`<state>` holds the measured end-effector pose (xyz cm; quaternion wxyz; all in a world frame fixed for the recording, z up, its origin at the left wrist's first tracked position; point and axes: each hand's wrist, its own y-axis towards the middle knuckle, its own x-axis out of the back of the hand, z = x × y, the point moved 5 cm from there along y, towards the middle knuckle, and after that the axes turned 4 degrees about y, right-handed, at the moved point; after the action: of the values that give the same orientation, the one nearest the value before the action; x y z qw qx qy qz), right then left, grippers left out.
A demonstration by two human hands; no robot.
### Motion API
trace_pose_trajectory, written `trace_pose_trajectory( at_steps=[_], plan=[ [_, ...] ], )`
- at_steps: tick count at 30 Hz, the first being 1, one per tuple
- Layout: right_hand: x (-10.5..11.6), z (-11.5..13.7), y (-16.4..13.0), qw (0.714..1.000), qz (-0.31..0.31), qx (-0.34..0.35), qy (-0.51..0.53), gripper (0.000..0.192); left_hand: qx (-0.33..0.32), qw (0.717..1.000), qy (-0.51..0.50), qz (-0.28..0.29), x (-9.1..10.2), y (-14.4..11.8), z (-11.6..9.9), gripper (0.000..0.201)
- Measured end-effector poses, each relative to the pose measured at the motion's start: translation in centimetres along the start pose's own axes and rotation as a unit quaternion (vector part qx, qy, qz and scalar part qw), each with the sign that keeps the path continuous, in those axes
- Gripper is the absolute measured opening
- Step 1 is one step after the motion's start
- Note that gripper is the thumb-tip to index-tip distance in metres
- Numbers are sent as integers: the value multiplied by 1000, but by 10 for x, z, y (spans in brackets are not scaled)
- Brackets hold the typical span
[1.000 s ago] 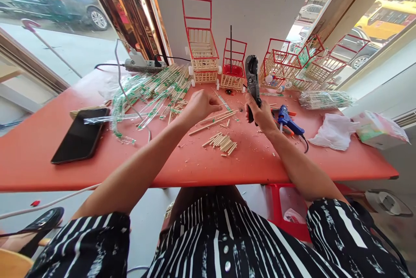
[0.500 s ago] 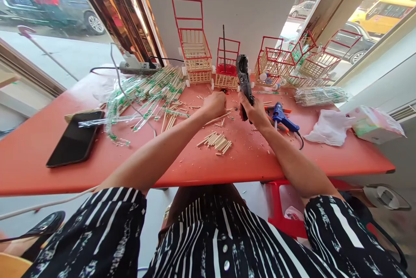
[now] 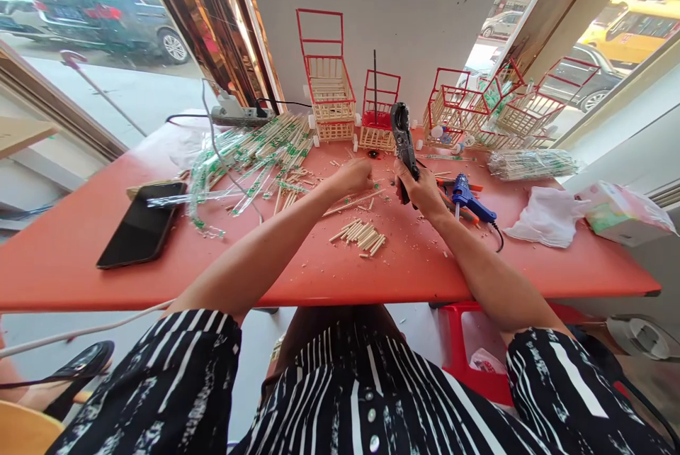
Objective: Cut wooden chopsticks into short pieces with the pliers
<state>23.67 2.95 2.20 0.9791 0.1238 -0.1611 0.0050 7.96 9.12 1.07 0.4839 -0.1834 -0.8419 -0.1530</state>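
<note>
My right hand grips a black cutting tool upright over the middle of the red table. My left hand reaches beside it, fingers pinched down onto long wooden sticks lying on the table; whether it holds one I cannot tell. A small pile of short cut stick pieces lies just in front of both hands, with wood crumbs scattered around.
Wrapped chopsticks spread at the left, a black phone near the left edge, a power strip behind. Several red-and-wood miniature carts line the back. A blue glue gun, white tissue and a packet sit right.
My left hand moved right along the sticks toward the tool. The right hand kept the tool upright; the view shifted slightly.
</note>
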Motion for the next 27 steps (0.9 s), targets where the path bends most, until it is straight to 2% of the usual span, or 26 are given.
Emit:
trace_pose_trajectory(
  at_steps=[2,4,6,10,12,15,22,27],
  plan=[
    [1,0,0,1000,0,-3,3,66,9,1000,-15,-5,17,-5,10,17],
    [1,-1,0,1000,2,-10,5,65,43,989,-139,-18,32,-12,25,9],
    [0,-4,0,1000,5,-15,4,65,76,963,-253,-49,43,-20,42,17],
    [-3,-14,2,1000,11,-22,-16,68,116,906,-379,-147,47,-35,71,17],
    [-4,-18,3,999,18,-24,-28,67,124,889,-407,-166,43,-41,77,22],
    [-5,-21,3,998,26,-26,-44,66,114,893,-404,-162,38,-46,78,26],
    [-7,-23,2,998,31,-26,-56,63,91,934,-310,-152,36,-54,79,19],
    [-7,-27,2,997,35,-30,-55,63,108,934,-300,-162,37,-57,79,18]
  ],
)
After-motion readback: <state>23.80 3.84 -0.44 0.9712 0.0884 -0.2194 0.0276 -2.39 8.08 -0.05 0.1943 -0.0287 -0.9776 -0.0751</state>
